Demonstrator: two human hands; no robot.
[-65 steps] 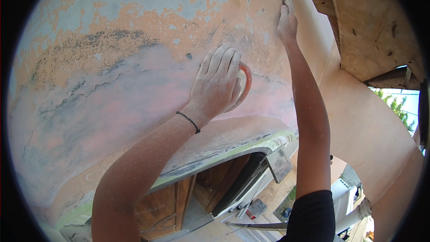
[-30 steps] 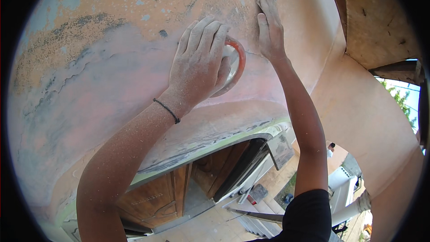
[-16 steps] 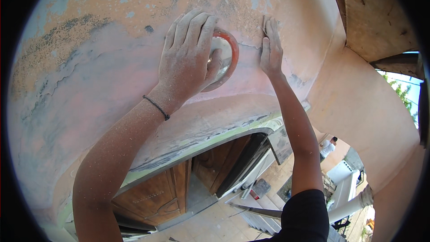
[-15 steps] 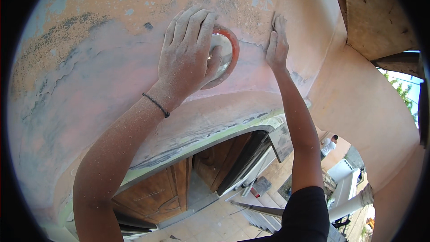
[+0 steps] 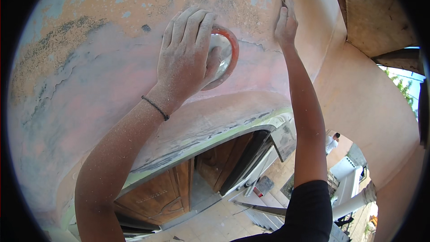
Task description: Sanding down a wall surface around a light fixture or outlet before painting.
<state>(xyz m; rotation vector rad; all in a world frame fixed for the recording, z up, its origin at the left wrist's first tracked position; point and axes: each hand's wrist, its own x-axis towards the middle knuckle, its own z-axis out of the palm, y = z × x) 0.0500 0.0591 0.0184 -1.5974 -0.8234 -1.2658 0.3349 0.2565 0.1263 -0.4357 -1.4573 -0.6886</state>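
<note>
My left hand point(image 5: 186, 51), coated in pale dust, is closed on a round shiny dish point(image 5: 222, 54) with an orange-red rim. Its fingers lie up the wall beside the dish and its thumb reaches over the inside, while the palm hides the left part. Farther right, my right hand point(image 5: 287, 22) presses against the curved wall point(image 5: 112, 62), seen edge-on with its fingers pointing up. A thin dark edge shows between those fingers and the wall; what it belongs to I cannot make out. Peeling orange paint, grey patches and cracks mark the wall around both hands.
Below the wall is an arched opening with brown wooden doors point(image 5: 156, 197). Steps point(image 5: 264, 217) and a tiled floor lie lower down. A curved wall point(image 5: 358, 94) and a wooden panel point(image 5: 374, 13) rise at right. A distant person point(image 5: 332, 143) stands beyond an arch.
My right hand has slid up and a little to the right along the wall, its forearm following. My left hand and the dish have hardly moved.
</note>
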